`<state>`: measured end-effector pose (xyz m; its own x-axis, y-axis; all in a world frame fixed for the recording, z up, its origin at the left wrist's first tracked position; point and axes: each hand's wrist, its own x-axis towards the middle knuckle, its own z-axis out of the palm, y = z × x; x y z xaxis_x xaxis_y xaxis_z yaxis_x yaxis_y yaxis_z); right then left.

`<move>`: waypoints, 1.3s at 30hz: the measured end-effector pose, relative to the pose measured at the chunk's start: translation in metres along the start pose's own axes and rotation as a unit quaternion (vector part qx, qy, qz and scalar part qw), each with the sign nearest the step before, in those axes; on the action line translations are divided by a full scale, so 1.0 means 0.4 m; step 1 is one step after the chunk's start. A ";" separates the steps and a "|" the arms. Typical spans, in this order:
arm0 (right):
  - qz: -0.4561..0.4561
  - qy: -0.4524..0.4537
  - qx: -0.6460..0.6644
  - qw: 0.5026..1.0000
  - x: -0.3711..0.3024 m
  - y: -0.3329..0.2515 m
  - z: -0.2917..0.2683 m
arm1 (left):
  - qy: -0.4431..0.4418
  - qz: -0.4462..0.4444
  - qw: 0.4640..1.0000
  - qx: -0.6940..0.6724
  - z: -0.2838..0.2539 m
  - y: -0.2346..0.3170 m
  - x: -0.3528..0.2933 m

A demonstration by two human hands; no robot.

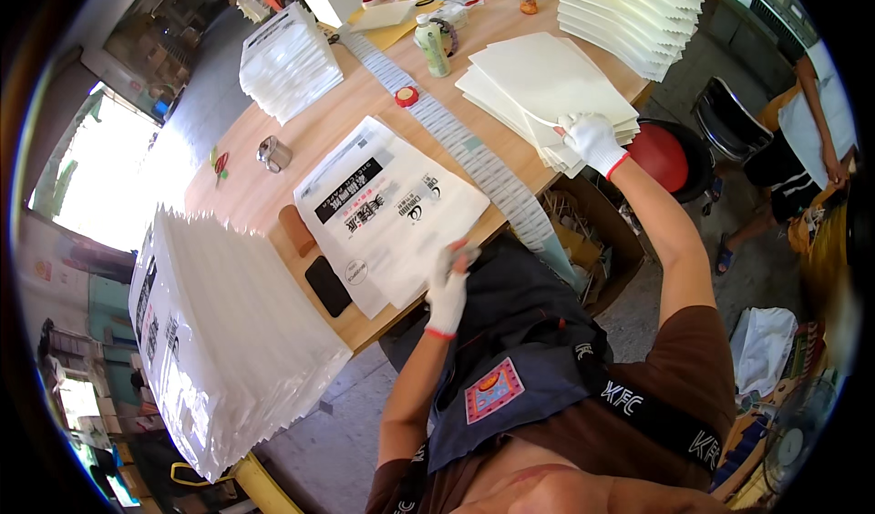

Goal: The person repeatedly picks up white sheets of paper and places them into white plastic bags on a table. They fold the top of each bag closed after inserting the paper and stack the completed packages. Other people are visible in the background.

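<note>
My right hand (pixel 591 140), in a white glove, is closed on the near edge of the top cream sheet (pixel 556 72), and that edge curls up a little. Under it lies a loose stack of the same sheets. My left hand (pixel 447 291), gloved with bare fingertips, is by the near edge of the table with its fingers loosely apart. It is beside a flat white plastic bag (pixel 401 213) with black and red print, and nothing shows in it. Whether the fingertips touch the bag I cannot tell.
A long ruler strip (pixel 456 140) crosses the table. Stacked packed bags (pixel 228 313) stand at the left, with a phone (pixel 327 286), metal cup (pixel 273 154) and scissors (pixel 220 166) nearby. Bottles (pixel 432 47) and a tall cream stack (pixel 629 17) are farther back. A person (pixel 811 104) is at the right.
</note>
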<state>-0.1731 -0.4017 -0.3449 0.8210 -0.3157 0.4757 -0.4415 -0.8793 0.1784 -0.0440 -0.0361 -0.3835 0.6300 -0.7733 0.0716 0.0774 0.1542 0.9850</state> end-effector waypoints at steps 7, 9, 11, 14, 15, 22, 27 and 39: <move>-0.213 0.072 0.165 0.960 -0.148 -0.242 -0.286 | -0.136 -0.333 0.890 -0.282 0.221 -0.056 0.232; -0.173 -0.064 0.272 0.945 -0.202 -0.251 -0.307 | -0.032 -0.365 0.912 -0.184 0.219 -0.090 0.218; -0.009 -0.054 0.403 0.914 -0.235 -0.201 -0.262 | -0.037 -0.352 0.928 -0.116 0.151 -0.053 0.191; 0.244 -0.017 0.503 0.829 -0.327 -0.031 -0.054 | -0.072 -0.409 0.903 -0.113 0.076 0.053 0.190; 0.289 -0.058 0.634 0.714 -0.334 -0.061 -0.021 | -0.080 -0.378 0.921 -0.037 0.061 0.041 0.189; 0.332 -0.099 0.687 0.639 -0.264 -0.344 -0.040 | -0.024 0.012 0.853 0.521 0.311 -0.019 0.059; 0.331 -0.035 0.621 0.710 -0.292 -0.367 -0.020 | -0.110 0.027 0.874 0.472 0.270 -0.026 0.016; 0.248 -0.141 0.789 0.544 -0.247 -0.315 -0.141 | 0.085 0.028 0.772 0.629 -0.343 -0.046 0.069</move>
<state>-0.2189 -0.2396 -0.3659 0.8632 -0.5010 -0.0627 0.0442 0.1987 -0.9791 0.0780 0.0241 -0.4213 0.7056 -0.6788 0.2034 -0.6983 -0.6174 0.3620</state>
